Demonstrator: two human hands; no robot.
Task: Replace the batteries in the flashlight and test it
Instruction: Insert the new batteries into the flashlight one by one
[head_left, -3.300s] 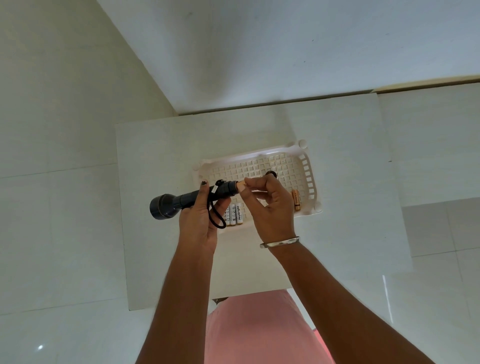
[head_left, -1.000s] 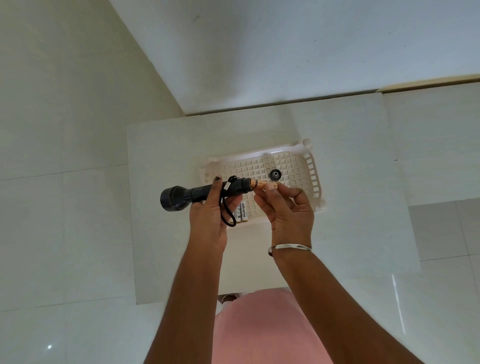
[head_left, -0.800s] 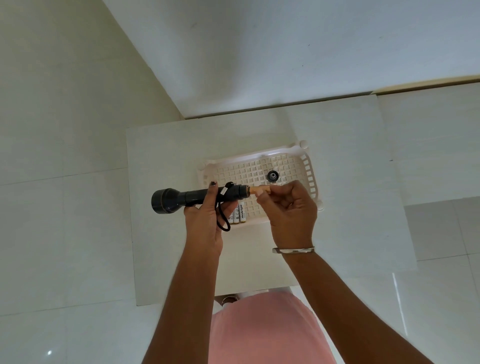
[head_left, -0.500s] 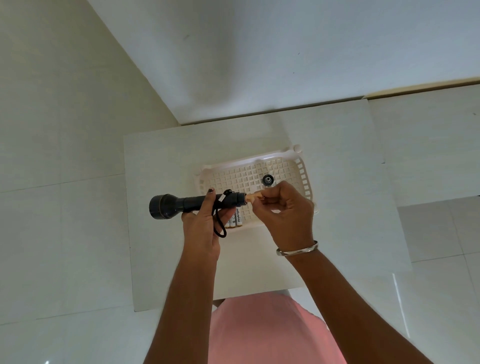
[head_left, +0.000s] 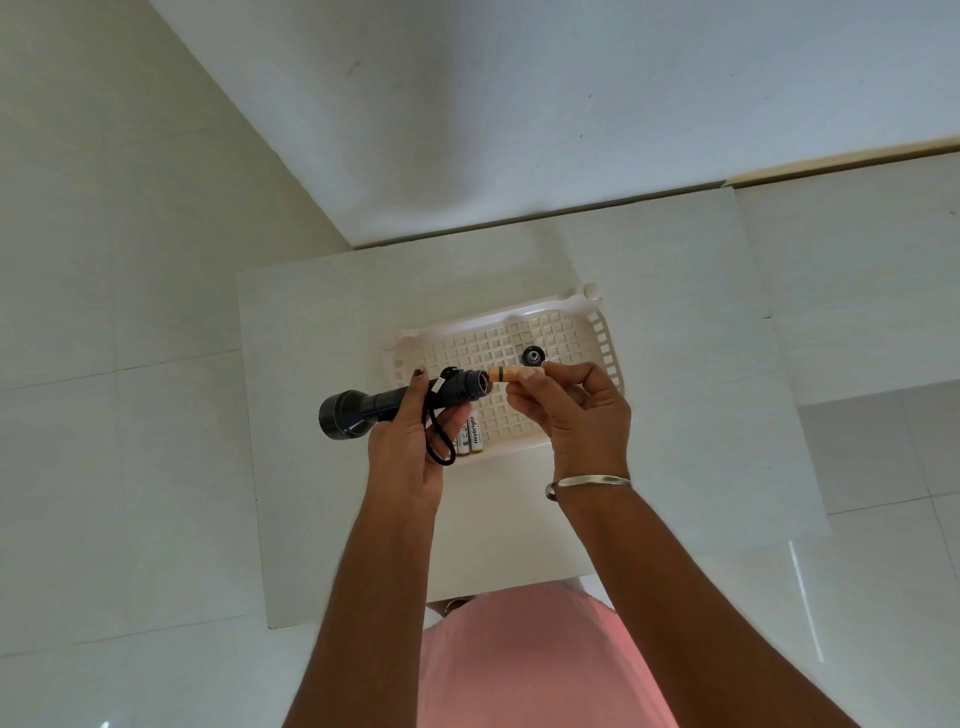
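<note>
The left grip (head_left: 410, 436), just left of the frame's centre, is curled round the barrel of the black flashlight (head_left: 363, 410). The flashlight lies level, with its head toward the left and its open tail end toward the right. A black wrist cord (head_left: 441, 452) loops down from it across the palm.

The right grip (head_left: 576, 415) pinches an orange battery (head_left: 511, 374) between thumb and fingertips. The battery's free end is at the mouth of the open tail; whether it has entered cannot be told.

Both hands are held over a white slotted basket (head_left: 605, 343) at the middle of the worktop (head_left: 311, 467). On the basket's grid floor the black tail cap (head_left: 533, 356) lies just above the battery in the frame. White batteries (head_left: 474, 435) lie against the near rim between the two hands, partly hidden by the left one.

The basket's left and right rims stand well in from the worktop's side edges, with bare surface on both sides and more toward the near edge at lower centre. The worktop's far edge meets the wall at upper centre.
</note>
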